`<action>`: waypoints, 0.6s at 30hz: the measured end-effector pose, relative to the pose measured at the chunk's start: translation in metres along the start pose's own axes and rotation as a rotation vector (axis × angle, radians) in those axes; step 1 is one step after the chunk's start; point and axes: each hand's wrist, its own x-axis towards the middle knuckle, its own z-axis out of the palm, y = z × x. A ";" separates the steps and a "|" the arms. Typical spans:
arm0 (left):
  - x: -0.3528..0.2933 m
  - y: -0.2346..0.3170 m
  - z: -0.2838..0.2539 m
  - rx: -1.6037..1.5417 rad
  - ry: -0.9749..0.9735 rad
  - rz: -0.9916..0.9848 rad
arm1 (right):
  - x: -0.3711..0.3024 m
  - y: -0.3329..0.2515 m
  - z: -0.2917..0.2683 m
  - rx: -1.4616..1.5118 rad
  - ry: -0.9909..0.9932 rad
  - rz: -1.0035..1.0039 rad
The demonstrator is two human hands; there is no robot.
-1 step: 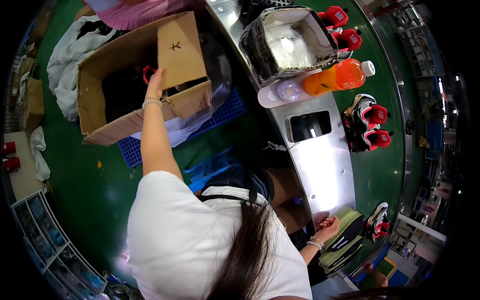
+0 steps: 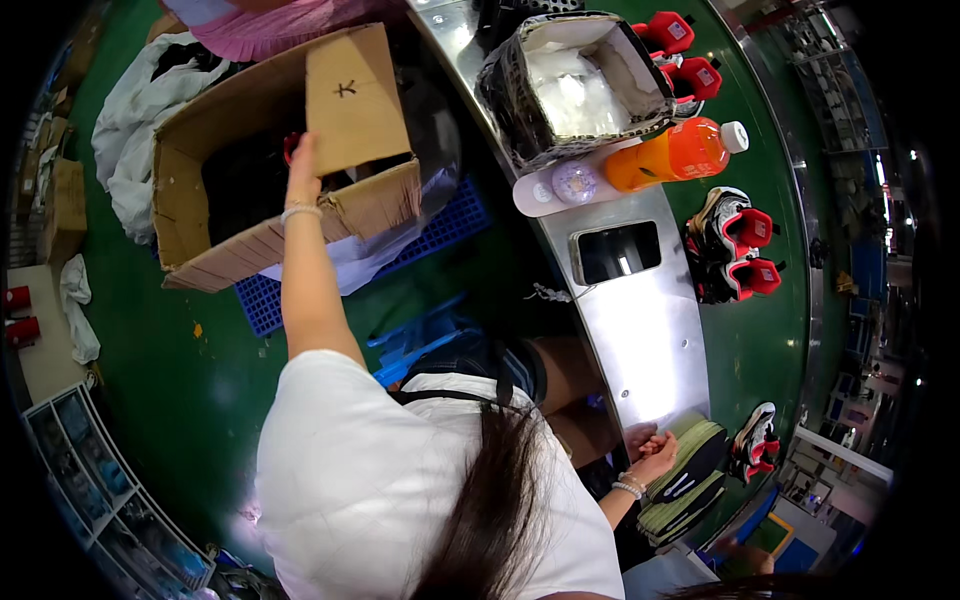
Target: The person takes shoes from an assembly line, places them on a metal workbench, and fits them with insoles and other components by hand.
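My left hand (image 2: pixel 303 170) reaches over the near wall of a big cardboard box (image 2: pixel 220 245), beside its raised flap. Its fingers are closed at a small red edge (image 2: pixel 290 148) among dark contents (image 2: pixel 245 185); what they grip is mostly hidden. At the lower right, my right hand (image 2: pixel 653 460) has its fingers curled in, over the metal bench edge. Anything inside those fingers is too small to make out. Right beside it lie stacked insoles (image 2: pixel 690 465), dark on top with pale green edges.
On the metal bench (image 2: pixel 655 345) are a phone (image 2: pixel 620 252), an orange drink bottle (image 2: pixel 670 158), a pale bottle (image 2: pixel 540 192) and a patterned bin (image 2: pixel 525 110) holding clear plastic. Red-lined shoes (image 2: pixel 740 245) stand along the right. A blue crate (image 2: pixel 260 305) sits under the box.
My left hand has shifted slightly, and less of the red edge shows beside its fingers. The right hand looks the same.
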 end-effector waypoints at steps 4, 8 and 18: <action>-0.061 0.086 0.037 -0.173 -0.571 0.094 | 0.001 0.005 -0.004 -0.017 0.025 0.016; -0.054 0.118 0.076 0.285 -0.856 0.171 | 0.005 0.003 -0.004 -0.008 0.023 0.062; -0.073 0.023 0.140 0.666 -0.547 0.631 | 0.000 0.005 -0.004 0.024 0.016 -0.005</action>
